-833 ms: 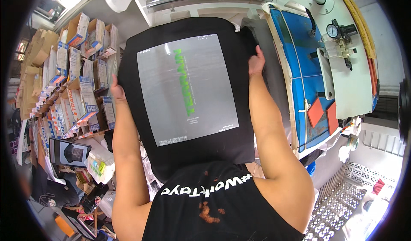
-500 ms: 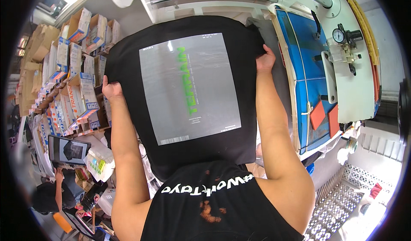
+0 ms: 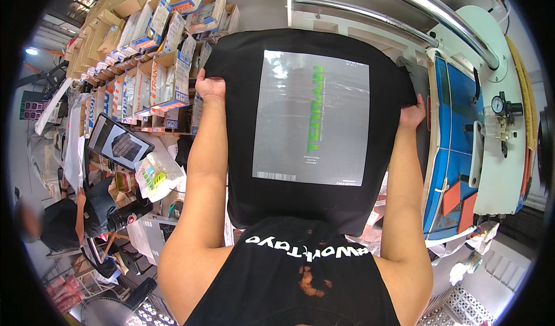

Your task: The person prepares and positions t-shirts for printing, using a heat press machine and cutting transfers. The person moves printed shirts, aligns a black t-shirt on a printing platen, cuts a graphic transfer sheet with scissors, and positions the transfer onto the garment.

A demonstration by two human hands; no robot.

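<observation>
Black garment (image 3: pixel 312 201) lies spread just beyond the person's black top (image 3: pixel 289 274), between the bare forearms (image 3: pixel 207 146); what bears it underneath is hidden. Doing this well should mean drawing both sides evenly, so the cloth sits smooth and square. The forearms reach ahead, roughly parallel. On the cloth, a glossy grey sheet (image 3: pixel 283 118) shows slight ripples, so gentle tension seems wise, lest it crease or slide. The left hand (image 3: pixel 211 86) and right hand (image 3: pixel 412 115) look curled closed on opposite edges, thumbs up and outward, the right slightly nearer the body; the fingertips are mostly hidden. Green lettering (image 3: pixel 315 109) along the sheet could guide straightness.
</observation>
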